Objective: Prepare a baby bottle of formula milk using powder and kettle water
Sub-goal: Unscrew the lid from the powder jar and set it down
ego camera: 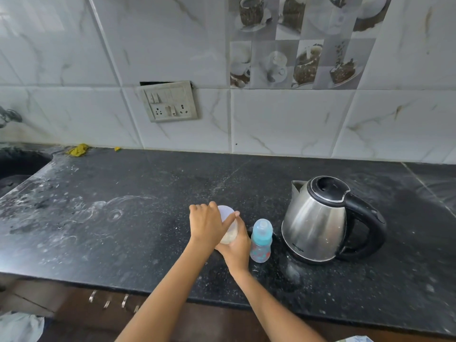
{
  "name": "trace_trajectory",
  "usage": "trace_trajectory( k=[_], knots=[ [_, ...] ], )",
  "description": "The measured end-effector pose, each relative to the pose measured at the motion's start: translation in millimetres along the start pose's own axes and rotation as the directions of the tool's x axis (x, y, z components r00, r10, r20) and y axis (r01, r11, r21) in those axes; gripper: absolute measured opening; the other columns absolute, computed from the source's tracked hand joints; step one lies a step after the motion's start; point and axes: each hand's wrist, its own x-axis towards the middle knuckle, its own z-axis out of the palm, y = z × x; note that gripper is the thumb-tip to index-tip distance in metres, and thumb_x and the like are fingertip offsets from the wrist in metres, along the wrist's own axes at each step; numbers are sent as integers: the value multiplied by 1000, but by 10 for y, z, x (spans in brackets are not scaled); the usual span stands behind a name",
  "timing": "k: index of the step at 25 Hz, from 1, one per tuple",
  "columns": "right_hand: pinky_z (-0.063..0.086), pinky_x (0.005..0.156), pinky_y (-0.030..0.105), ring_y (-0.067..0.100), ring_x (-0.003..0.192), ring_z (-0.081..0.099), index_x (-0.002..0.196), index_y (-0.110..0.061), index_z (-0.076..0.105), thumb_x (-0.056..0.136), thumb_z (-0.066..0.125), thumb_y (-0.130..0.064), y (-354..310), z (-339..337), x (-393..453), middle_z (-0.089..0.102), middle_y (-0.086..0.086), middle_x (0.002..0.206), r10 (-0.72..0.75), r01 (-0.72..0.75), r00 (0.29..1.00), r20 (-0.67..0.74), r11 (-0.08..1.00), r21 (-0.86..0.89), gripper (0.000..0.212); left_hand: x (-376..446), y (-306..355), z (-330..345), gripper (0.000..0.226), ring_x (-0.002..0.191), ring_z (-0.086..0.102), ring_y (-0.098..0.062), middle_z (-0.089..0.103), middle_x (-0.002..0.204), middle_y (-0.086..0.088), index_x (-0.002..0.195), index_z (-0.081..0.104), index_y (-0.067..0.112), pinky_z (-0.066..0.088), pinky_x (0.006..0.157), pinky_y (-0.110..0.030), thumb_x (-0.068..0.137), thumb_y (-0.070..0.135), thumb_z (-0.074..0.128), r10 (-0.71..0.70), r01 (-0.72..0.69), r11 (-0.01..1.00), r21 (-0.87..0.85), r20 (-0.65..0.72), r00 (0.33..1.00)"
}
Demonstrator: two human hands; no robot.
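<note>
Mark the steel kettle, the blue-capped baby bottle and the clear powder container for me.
Stainless steel electric kettle (314, 223): head view, on its shiny body.
Blue-capped clear baby bottle (262, 236): head view, on the blue collar.
Clear plastic powder container (229, 236): head view, on its powder-filled lower wall.

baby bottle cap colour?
Light blue, translucent, on the baby bottle beside the kettle. Head view, the only one.

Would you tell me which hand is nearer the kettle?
Right. The right hand grips the powder jar's base, left of the kettle; the left hand sits farther left, on the jar's lid.
</note>
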Motion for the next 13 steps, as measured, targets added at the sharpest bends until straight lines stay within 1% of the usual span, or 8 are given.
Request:
trace_trajectory(
  k=[2, 3, 4, 5, 6, 7, 9, 13],
  knots=[
    [43, 95, 17, 4, 112, 57, 131, -17, 51, 48, 88, -43, -4, -42, 12, 63, -10, 121, 7, -7, 1000, 28, 1000, -2, 94, 64, -132, -9, 81, 106, 58, -27, 62, 117, -9, 129, 47, 8, 41, 88, -36, 82, 74, 41, 70, -68, 990, -126, 11, 997],
    [42, 93, 12, 3, 112, 56, 131, -18, 51, 48, 91, -37, -16, -61, 10, 63, -11, 121, 6, -6, 999, 36, 1000, 0, 95, 109, -191, -3, 88, 124, 48, -29, 50, 136, -11, 145, 28, 10, 38, 99, -39, 81, 62, 58, 191, -164, 948, -273, 76, 979],
    [40, 91, 8, 1, 111, 56, 131, -19, 51, 48, 93, -32, -28, -73, 6, 62, -13, 121, 7, -7, 999, 42, 1000, 7, 94, 166, -230, -5, 98, 137, 33, -28, 32, 151, -8, 151, 10, 15, 31, 109, -41, 79, 44, 70, 345, -268, 880, -392, 140, 928],
    [39, 90, 5, -1, 111, 54, 132, -20, 50, 49, 94, -28, -41, -77, -3, 61, -14, 121, 8, -9, 999, 45, 1000, 12, 94, 220, -255, -21, 101, 143, 21, -25, 20, 157, -5, 152, 4, 23, 23, 114, -41, 78, 28, 73, 474, -366, 831, -419, 188, 860],
    [39, 91, 5, -2, 111, 54, 132, -21, 50, 49, 94, -27, -49, -71, -9, 61, -14, 121, 15, -16, 999, 42, 1000, 10, 94, 279, -256, -21, 97, 144, 20, -24, 18, 158, -4, 151, 9, 29, 22, 114, -41, 78, 18, 72, 548, -455, 812, -366, 207, 811],
    [42, 93, 9, -1, 110, 55, 132, -22, 49, 49, 94, -29, -57, -68, -15, 62, -13, 120, 25, -26, 999, 39, 1000, 6, 95, 327, -241, 3, 88, 140, 27, -25, 28, 154, -4, 149, 20, 33, 27, 111, -39, 79, 17, 71, 573, -511, 809, -291, 194, 796],
    [47, 95, 19, 2, 109, 58, 131, -23, 49, 47, 93, -33, -61, -58, -16, 64, -12, 119, 45, -45, 998, 37, 999, 0, 96, 358, -184, 22, 70, 122, 42, -27, 46, 136, -5, 141, 36, 34, 36, 99, -35, 80, 33, 69, 529, -503, 844, -185, 129, 839],
    [43, 94, 15, 3, 111, 56, 135, -20, 46, 48, 92, -30, -66, -79, -21, 61, -12, 121, 41, -40, 997, 63, 999, -19, 98, 223, -42, 28, 62, 104, 49, -29, 53, 115, -12, 130, 43, 20, 36, 87, -34, 85, 62, 49, 289, -285, 955, -83, 41, 956]
  ],
)
